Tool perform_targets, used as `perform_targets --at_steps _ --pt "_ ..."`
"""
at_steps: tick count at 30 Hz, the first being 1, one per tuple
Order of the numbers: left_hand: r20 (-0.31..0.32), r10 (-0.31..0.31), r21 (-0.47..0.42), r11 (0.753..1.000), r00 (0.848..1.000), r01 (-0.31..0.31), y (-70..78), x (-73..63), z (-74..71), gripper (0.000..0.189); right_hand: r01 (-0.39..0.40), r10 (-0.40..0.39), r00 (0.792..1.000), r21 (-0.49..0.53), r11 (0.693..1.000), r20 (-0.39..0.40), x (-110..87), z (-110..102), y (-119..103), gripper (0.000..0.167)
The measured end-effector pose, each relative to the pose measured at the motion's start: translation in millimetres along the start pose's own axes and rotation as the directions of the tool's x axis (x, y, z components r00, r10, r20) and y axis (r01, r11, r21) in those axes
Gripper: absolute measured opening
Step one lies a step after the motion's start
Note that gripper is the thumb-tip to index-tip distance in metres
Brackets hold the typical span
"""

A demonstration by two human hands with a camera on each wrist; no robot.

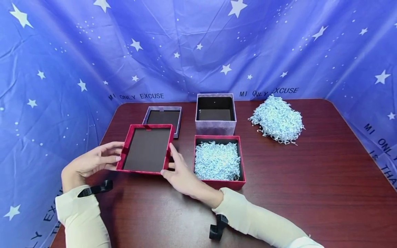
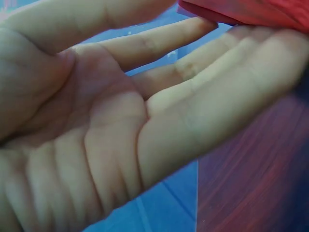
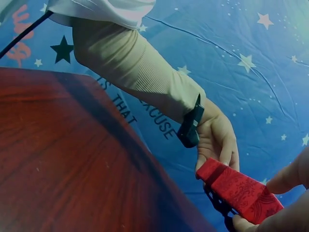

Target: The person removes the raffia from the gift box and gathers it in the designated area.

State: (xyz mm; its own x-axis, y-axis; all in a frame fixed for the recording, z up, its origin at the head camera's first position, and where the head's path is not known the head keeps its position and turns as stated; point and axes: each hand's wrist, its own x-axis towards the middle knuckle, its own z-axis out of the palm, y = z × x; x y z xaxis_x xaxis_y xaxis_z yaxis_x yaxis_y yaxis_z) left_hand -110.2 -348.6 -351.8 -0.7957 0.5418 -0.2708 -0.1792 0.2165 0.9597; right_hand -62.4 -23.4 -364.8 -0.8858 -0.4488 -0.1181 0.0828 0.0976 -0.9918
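A red box lid (image 1: 148, 150) with a dark inside is held between both hands, its hollow facing up toward the head camera. My left hand (image 1: 93, 160) grips its left side, thumb at the near corner and fingers along the edge. At the opposite side, my right hand (image 1: 183, 175) pinches the lid near its lower right corner. The right wrist view shows the lid's patterned red side (image 3: 236, 188) raised off the table. Right of the lid stands the red box (image 1: 217, 183), filled with light blue shredded paper (image 1: 217, 161).
Behind the red box is a purple box (image 1: 215, 128) with a dark inside. A purple lid (image 1: 162, 116) lies at the back left, partly covered by the red lid. At the back right sits a loose heap of shredded paper (image 1: 277, 119). A star-printed curtain (image 1: 186, 44) encloses the table (image 1: 294, 189).
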Motion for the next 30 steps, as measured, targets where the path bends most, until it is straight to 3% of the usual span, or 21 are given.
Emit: perform_targets --at_steps 9,19,24,30 --pt "0.011 -0.121 0.013 0.993 0.993 0.121 -10.4 -3.9 1.8 0.050 -0.030 0.030 1.000 -0.025 0.999 0.001 0.0 15.0 14.2 0.083" --pt "-0.045 -0.257 0.079 0.962 0.965 0.260 -18.9 4.1 5.7 0.060 -0.128 0.127 0.992 0.012 0.992 0.015 7.3 20.9 31.5 0.082" --pt "-0.067 -0.295 0.108 0.948 0.953 0.301 -25.3 9.9 7.8 0.060 -0.156 0.155 0.988 0.036 0.987 0.020 13.2 22.4 40.6 0.084" --pt "-0.091 -0.301 0.120 0.943 0.949 0.311 -29.0 13.0 9.3 0.059 -0.176 0.176 0.984 0.033 0.984 0.026 15.4 22.0 46.2 0.085"
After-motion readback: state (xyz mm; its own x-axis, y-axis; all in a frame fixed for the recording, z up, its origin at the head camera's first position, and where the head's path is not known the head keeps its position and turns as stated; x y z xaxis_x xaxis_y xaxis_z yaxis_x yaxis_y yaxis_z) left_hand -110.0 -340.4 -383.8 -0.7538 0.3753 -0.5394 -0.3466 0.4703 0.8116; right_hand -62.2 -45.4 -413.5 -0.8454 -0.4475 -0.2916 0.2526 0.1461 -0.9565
